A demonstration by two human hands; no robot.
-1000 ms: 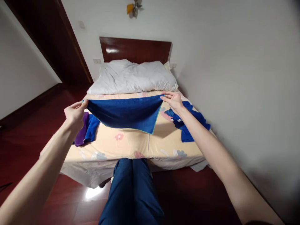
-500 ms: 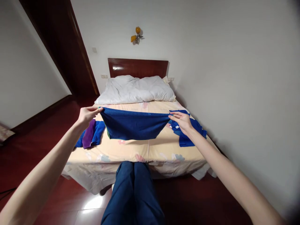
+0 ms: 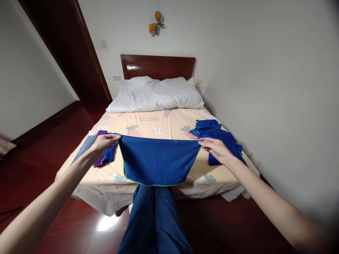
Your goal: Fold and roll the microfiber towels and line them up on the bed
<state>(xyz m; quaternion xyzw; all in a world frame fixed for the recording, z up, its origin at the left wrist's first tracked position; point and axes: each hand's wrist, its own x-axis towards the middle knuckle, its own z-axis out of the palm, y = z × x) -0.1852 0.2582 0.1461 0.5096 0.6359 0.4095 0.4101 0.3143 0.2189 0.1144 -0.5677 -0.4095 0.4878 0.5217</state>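
A dark blue towel (image 3: 158, 160) with a green edge hangs stretched between my hands above the foot of the bed (image 3: 164, 125). My left hand (image 3: 102, 143) pinches its upper left corner. My right hand (image 3: 215, 148) pinches its upper right corner. The towel's lower edge drops in front of the bed's near side, over my legs in blue trousers (image 3: 156, 218).
Folded blue and purple cloths (image 3: 104, 155) lie on the bed's left side. A heap of blue cloths (image 3: 218, 135) lies on its right side. A white duvet (image 3: 156, 93) is bunched at the wooden headboard (image 3: 157, 65). Dark red floor surrounds the bed; a doorway stands at the left.
Both hands have come down and toward me with the towel. It now hangs lower and squarer, over the bed's near edge, and more of the sheet behind it shows.
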